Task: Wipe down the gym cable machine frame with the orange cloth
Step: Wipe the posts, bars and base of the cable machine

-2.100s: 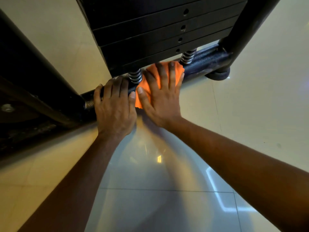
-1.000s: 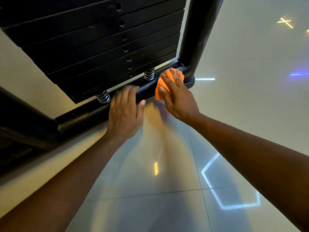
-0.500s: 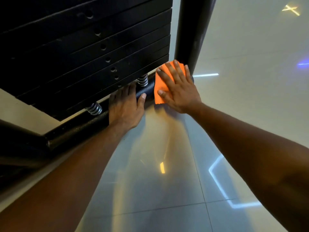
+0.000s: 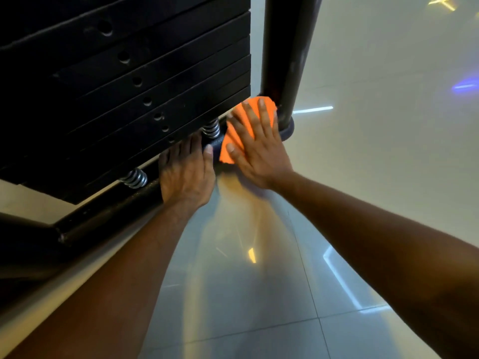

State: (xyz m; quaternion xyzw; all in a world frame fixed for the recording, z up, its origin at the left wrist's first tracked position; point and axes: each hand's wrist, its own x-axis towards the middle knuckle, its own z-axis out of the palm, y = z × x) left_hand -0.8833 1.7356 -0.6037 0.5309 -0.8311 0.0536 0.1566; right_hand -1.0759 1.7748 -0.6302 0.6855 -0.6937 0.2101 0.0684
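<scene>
Closest to the camera, two bare forearms reach forward over a glossy tiled floor [image 4: 233,294] that mirrors streaks of light. The left hand [image 4: 185,174] rests on the low black bar [image 4: 108,213] of the machine frame, palm down, its fingers laid over the top of the bar and reaching under the weight stack; they hold nothing, though the fingertips are lost in shadow. Just beside it, to the right, the right hand [image 4: 255,149] lies flat with fingers spread and fairly straight, pressing the orange cloth [image 4: 230,149] against the same bar at the end where it meets the upright post. The cloth shows at the fingertips and below the thumb, and its far edge touches or nearly touches the post. Two metal springs [image 4: 134,177] stand on the bar, one left of the left hand, the other between the two hands. Above them sits the stack of black weight plates [image 4: 129,81], each with a pin hole. Farther right rises the dark upright post [image 4: 285,53], its round foot on the floor.
</scene>
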